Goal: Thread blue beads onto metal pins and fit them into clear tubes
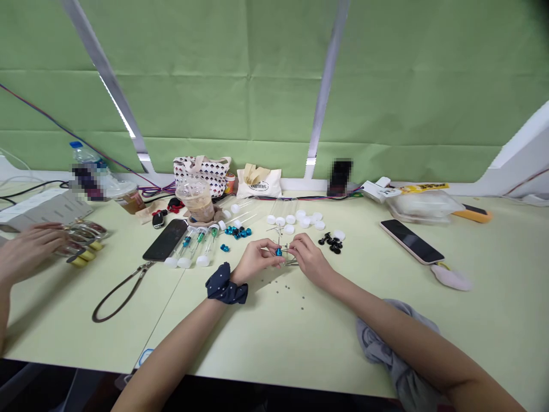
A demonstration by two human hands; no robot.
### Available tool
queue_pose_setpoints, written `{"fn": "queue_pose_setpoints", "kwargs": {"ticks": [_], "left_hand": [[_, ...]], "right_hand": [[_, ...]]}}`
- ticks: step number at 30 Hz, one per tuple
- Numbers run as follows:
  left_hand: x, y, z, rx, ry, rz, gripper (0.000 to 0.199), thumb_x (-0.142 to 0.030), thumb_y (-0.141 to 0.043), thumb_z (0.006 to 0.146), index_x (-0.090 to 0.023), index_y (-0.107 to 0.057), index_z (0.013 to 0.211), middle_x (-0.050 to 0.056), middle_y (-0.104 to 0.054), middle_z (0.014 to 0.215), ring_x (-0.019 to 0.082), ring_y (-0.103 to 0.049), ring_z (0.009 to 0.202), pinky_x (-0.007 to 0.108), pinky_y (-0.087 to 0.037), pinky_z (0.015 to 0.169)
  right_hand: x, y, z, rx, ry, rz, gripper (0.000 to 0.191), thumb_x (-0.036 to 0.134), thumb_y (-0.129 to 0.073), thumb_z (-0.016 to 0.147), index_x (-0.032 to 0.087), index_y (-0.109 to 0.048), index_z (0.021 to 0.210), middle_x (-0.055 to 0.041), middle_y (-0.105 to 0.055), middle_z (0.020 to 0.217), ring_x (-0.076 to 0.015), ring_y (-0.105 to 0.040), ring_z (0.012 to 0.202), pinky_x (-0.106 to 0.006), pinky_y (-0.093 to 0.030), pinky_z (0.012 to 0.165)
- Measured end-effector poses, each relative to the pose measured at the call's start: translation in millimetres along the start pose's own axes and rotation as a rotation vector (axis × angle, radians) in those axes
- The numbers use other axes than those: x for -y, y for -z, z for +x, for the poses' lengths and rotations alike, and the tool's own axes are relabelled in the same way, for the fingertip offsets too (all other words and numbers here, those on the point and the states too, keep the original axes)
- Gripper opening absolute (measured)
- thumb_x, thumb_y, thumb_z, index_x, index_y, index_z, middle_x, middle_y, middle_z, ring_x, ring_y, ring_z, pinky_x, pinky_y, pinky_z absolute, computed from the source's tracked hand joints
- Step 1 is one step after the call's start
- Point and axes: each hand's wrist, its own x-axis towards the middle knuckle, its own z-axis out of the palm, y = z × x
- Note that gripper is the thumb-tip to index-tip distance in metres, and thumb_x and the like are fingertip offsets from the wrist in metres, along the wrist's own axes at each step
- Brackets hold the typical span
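Our two forearms reach forward over the worktop (317, 337) and angle inward, so that the hands nearly meet; our left hand (258, 258), palm turned inward below a dark dotted scrunchie (226, 284) at the wrist, has its fingers pinched on a small blue piece (278, 252), held just above the worktop between both hands, with a thin metal rod (279, 236) standing up from it; our right hand (309, 260) bends in from the other side, thumb and fingertips drawn close together beside the blue piece, though whether they grip anything we cannot tell.

Beyond our left wrist lie three clear tubes (193, 248) side by side with white caps toward us; the leftmost holds a blue piece, the other two green ones; behind them a clear plastic cup (198, 207) holds a light brown drink; farther left, a second cup (131, 201) also holds something brown; at the right, a clear plastic container (422, 205) has contents we cannot make out.
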Motion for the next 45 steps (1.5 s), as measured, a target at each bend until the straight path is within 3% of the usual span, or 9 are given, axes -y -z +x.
{"fn": "queue_pose_setpoints", "kwargs": {"ticks": [14, 26, 30, 36, 45], "left_hand": [[-0.4, 1.4, 0.1, 0.010, -0.003, -0.026, 0.036, -0.034, -0.075, 0.064, -0.013, -0.056, 0.087, 0.001, -0.061, 0.066, 0.017, -0.065, 0.060, 0.025, -0.048, 0.056], [0.6, 5.0, 0.4, 0.018, -0.035, 0.079, 0.034, -0.037, -0.071, 0.068, -0.015, -0.056, 0.088, 0.000, -0.060, 0.066, 0.013, -0.060, 0.058, 0.022, -0.043, 0.050], [5.4, 8.6, 4.9, -0.030, -0.087, 0.070, 0.033, -0.036, -0.071, 0.067, -0.014, -0.058, 0.088, 0.003, -0.061, 0.076, 0.012, -0.060, 0.062, 0.024, -0.047, 0.056], [13.4, 20.1, 14.4, -0.248, -0.093, 0.019, 0.033, -0.032, -0.073, 0.064, -0.013, -0.063, 0.090, 0.005, -0.063, 0.079, 0.014, -0.059, 0.071, 0.025, -0.047, 0.065], [8.3, 24.1, 13.0, -0.269, -0.003, -0.173, 0.037, -0.034, -0.071, 0.066, -0.013, -0.064, 0.096, 0.010, -0.067, 0.093, 0.012, -0.058, 0.069, 0.024, -0.043, 0.062]], "right_hand": [[2.0, 3.0, 0.1, 0.013, 0.000, -0.277, 0.022, 0.022, -0.037, 0.094, 0.019, -0.056, 0.084, -0.0043, -0.054, 0.079, -0.0138, -0.051, 0.071, -0.023, -0.035, 0.061], [3.0, 3.0, 1.4, 0.093, -0.039, -0.116, 0.017, 0.019, -0.038, 0.092, 0.019, -0.052, 0.083, -0.0039, -0.054, 0.079, -0.0139, -0.048, 0.068, -0.023, -0.034, 0.059], [4.5, 4.4, 2.4, 0.139, -0.087, -0.025, 0.012, 0.017, -0.040, 0.090, 0.019, -0.050, 0.083, -0.0042, -0.055, 0.082, -0.0145, -0.050, 0.071, -0.024, -0.035, 0.063], [8.8, 5.2, -0.3, 0.325, -0.012, -0.028, 0.008, 0.018, -0.049, 0.085, 0.018, -0.054, 0.079, -0.0028, -0.058, 0.079, -0.0147, -0.054, 0.076, -0.028, -0.032, 0.072], [6.2, 2.0, -3.3, 0.443, -0.003, -0.077, 0.011, 0.021, -0.052, 0.084, 0.017, -0.058, 0.076, -0.0025, -0.059, 0.079, -0.0136, -0.054, 0.074, -0.030, -0.028, 0.075]]}}
